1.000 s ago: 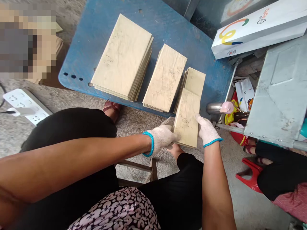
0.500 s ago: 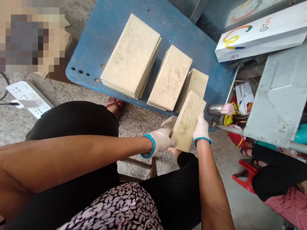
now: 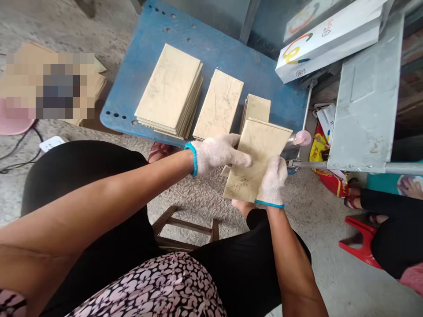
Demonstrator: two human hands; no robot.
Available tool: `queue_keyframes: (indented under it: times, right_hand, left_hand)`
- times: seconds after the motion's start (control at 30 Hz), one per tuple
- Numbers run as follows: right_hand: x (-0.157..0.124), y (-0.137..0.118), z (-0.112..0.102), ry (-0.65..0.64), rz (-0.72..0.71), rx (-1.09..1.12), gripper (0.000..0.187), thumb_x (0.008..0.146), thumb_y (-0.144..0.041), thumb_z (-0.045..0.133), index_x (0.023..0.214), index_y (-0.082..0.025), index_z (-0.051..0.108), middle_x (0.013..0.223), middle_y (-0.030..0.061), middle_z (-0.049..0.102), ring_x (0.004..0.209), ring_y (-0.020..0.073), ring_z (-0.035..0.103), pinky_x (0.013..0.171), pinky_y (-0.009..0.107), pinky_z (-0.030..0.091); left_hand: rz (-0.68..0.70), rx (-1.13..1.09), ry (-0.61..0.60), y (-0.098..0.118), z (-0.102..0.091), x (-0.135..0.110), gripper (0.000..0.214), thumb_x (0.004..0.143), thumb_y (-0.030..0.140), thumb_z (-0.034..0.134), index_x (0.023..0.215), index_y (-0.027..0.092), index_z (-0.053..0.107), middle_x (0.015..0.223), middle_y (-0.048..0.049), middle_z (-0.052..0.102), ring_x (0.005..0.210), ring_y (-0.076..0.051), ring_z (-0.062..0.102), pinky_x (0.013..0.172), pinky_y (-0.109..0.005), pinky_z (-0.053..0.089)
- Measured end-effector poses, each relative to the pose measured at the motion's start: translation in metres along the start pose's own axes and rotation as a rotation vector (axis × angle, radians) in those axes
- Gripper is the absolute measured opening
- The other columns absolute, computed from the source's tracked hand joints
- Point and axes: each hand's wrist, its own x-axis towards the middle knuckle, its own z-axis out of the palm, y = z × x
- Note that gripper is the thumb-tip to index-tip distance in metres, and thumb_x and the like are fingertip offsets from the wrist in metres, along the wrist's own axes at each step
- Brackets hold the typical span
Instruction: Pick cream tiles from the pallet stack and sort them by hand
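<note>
Both my hands wear white knit gloves with teal cuffs. My left hand (image 3: pixel 223 153) grips the left edge of some thin pale wooden boards (image 3: pixel 254 152), its thumb lying across the top face. On the lower right edge, my right hand (image 3: pixel 273 180) is closed round the same boards. A second board edge shows at their far end, slightly fanned. Beyond them, on a blue table (image 3: pixel 172 31), lie a large board stack (image 3: pixel 170 88), a middle board stack (image 3: pixel 220 103) and a smaller board stack (image 3: pixel 257 108), partly hidden by the held boards.
Right of the table stand a white paper bag (image 3: pixel 327 42) and a grey metal surface (image 3: pixel 366 97). A pink-capped bottle (image 3: pixel 302 138) is at the table's right corner. Someone sits by a red stool (image 3: pixel 361 246). A wooden stool frame (image 3: pixel 188 226) is below me.
My left hand has moved up along the boards' left edge, its thumb now over the top. The held boards have tilted and shifted slightly, with a second edge now visible. The camera view has shifted.
</note>
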Motion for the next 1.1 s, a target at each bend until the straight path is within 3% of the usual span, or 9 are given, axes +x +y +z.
queue_keyframes:
  times: [0.13, 0.27, 0.37, 0.47, 0.53, 0.7, 0.83, 0.97, 1.1]
  right_hand:
    - [-0.004, -0.012, -0.014, -0.044, -0.052, -0.030, 0.039, 0.094, -0.056, 0.040, 0.099, -0.020, 0.056, 0.096, 0.0053, 0.066, 0.087, 0.0183, 0.061, 0.076, 0.030, 0.050]
    - [0.006, -0.020, -0.033, -0.350, -0.064, -0.157, 0.033, 0.092, -0.051, 0.048, 0.094, -0.020, 0.060, 0.090, 0.0040, 0.068, 0.087, 0.0203, 0.061, 0.079, 0.032, 0.049]
    - [0.010, -0.024, -0.048, -0.540, -0.038, -0.257, 0.031, 0.084, -0.043, 0.063, 0.104, -0.020, 0.063, 0.100, 0.0050, 0.070, 0.096, 0.0227, 0.063, 0.085, 0.035, 0.050]
    - [0.006, -0.024, -0.057, -0.634, -0.002, -0.354, 0.041, 0.075, -0.031, 0.072, 0.114, -0.021, 0.064, 0.110, 0.0041, 0.070, 0.100, 0.0215, 0.064, 0.088, 0.034, 0.049]
    - [0.001, -0.023, -0.058, -0.750, 0.027, -0.481, 0.035, 0.074, -0.023, 0.070, 0.109, -0.021, 0.067, 0.107, 0.0025, 0.071, 0.098, 0.0197, 0.064, 0.088, 0.032, 0.048]
    - [-0.009, -0.016, -0.038, -1.014, 0.055, -0.921, 0.027, 0.077, -0.025, 0.068, 0.104, -0.023, 0.069, 0.101, 0.0034, 0.071, 0.092, 0.0202, 0.064, 0.079, 0.028, 0.044]
    - [-0.013, -0.011, -0.017, -1.142, 0.052, -1.134, 0.022, 0.082, -0.037, 0.066, 0.102, -0.027, 0.068, 0.103, 0.0048, 0.069, 0.090, 0.0226, 0.064, 0.069, 0.029, 0.041]
    - [-0.011, -0.011, -0.004, -1.172, -0.009, -1.285, 0.025, 0.084, -0.040, 0.064, 0.104, -0.025, 0.065, 0.104, 0.0072, 0.067, 0.087, 0.0238, 0.065, 0.065, 0.030, 0.041]
    - [-0.007, -0.008, 0.010, -1.110, -0.107, -1.388, 0.024, 0.087, -0.038, 0.060, 0.106, -0.022, 0.062, 0.107, 0.0103, 0.065, 0.092, 0.0261, 0.065, 0.069, 0.032, 0.044]
  left_hand:
    - [0.010, 0.031, 0.069, 0.000, 0.000, 0.000, 0.042, 0.066, 0.031, 0.078, 0.103, 0.013, 0.070, 0.097, -0.0112, 0.075, 0.085, -0.026, 0.069, 0.074, -0.039, 0.057]
    - [0.079, 0.172, 0.159, -0.027, 0.002, -0.011, 0.041, 0.069, 0.033, 0.073, 0.106, 0.015, 0.069, 0.099, -0.0064, 0.074, 0.094, -0.023, 0.067, 0.081, -0.035, 0.055]
    - [0.029, 0.412, 0.271, -0.056, 0.013, -0.024, 0.033, 0.073, 0.033, 0.068, 0.102, 0.018, 0.069, 0.094, -0.0020, 0.074, 0.090, -0.020, 0.067, 0.078, -0.030, 0.053]
    - [-0.079, 0.667, 0.218, -0.080, 0.025, -0.032, 0.022, 0.078, 0.036, 0.062, 0.094, 0.023, 0.068, 0.090, 0.0008, 0.072, 0.083, -0.018, 0.067, 0.073, -0.028, 0.049]
    - [-0.145, 0.771, 0.139, -0.094, 0.031, -0.034, 0.020, 0.081, 0.039, 0.059, 0.093, 0.025, 0.067, 0.091, 0.0008, 0.071, 0.083, -0.019, 0.067, 0.072, -0.028, 0.047]
    - [-0.245, 0.828, 0.007, -0.128, 0.038, -0.033, 0.018, 0.084, 0.041, 0.055, 0.087, 0.026, 0.064, 0.092, -0.0009, 0.070, 0.083, -0.020, 0.066, 0.069, -0.028, 0.044]
    - [-0.263, 0.770, -0.014, -0.146, 0.041, -0.032, 0.015, 0.084, 0.038, 0.056, 0.089, 0.026, 0.063, 0.092, -0.0007, 0.070, 0.084, -0.019, 0.065, 0.069, -0.028, 0.044]
    - [-0.292, 0.732, 0.019, -0.151, 0.036, -0.022, 0.022, 0.084, 0.041, 0.057, 0.098, 0.026, 0.065, 0.098, -0.0012, 0.071, 0.090, -0.020, 0.066, 0.074, -0.028, 0.046]
    - [-0.253, 0.706, 0.056, -0.154, 0.023, -0.006, 0.035, 0.085, 0.039, 0.057, 0.118, 0.030, 0.065, 0.121, -0.0009, 0.069, 0.107, -0.021, 0.064, 0.090, -0.029, 0.047]
